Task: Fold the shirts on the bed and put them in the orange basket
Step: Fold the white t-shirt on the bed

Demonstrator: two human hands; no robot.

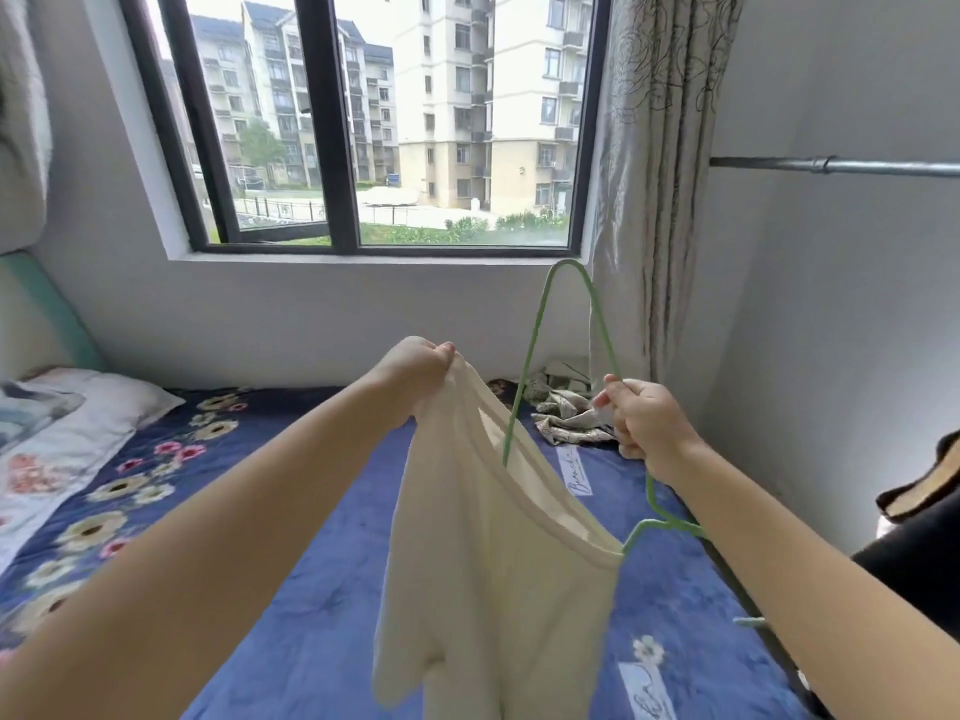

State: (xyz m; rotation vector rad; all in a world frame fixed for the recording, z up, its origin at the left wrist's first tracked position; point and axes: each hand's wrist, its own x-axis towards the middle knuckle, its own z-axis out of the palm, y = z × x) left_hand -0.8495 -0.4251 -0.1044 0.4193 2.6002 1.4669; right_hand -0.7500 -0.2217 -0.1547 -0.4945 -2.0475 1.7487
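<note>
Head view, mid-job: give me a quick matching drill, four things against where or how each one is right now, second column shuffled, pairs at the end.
Things:
1. cream shirt
2. green hanger
3. patterned cloth
4. pillow

States:
A. crumpled on the bed near the curtain
B. lying at the head of the bed, on the left
C. gripped by the right hand
D. pinched at one shoulder by the left hand, hanging down

Pairs: 1-D, 2-C, 3-A, 4-B
</note>
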